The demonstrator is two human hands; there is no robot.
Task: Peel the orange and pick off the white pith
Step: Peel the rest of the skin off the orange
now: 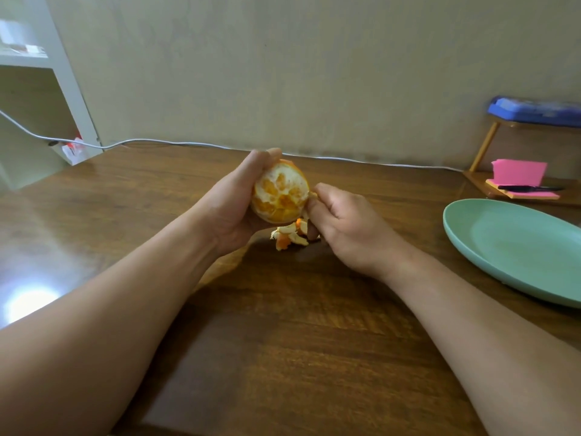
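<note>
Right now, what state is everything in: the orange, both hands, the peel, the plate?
orange, partly peeled, white pith patches still on, held off the table.
left grip, curled round the orange.
right grip, pinches a peel flap at the orange's right edge.
peel scraps, loose heap on the table below the orange.
plate, flat on the table, off to the right.
pen, lying on sticky notes.

We log two bare hands, the left hand point(234, 209) and the right hand point(342, 228), each on an uncovered forearm: left forearm point(110, 309), right forearm point(471, 309). Both forearms look broad near the lower edge and narrow at the wrists. Faint creases cross the left wrist. Fingernails are too small for us to judge.
</note>
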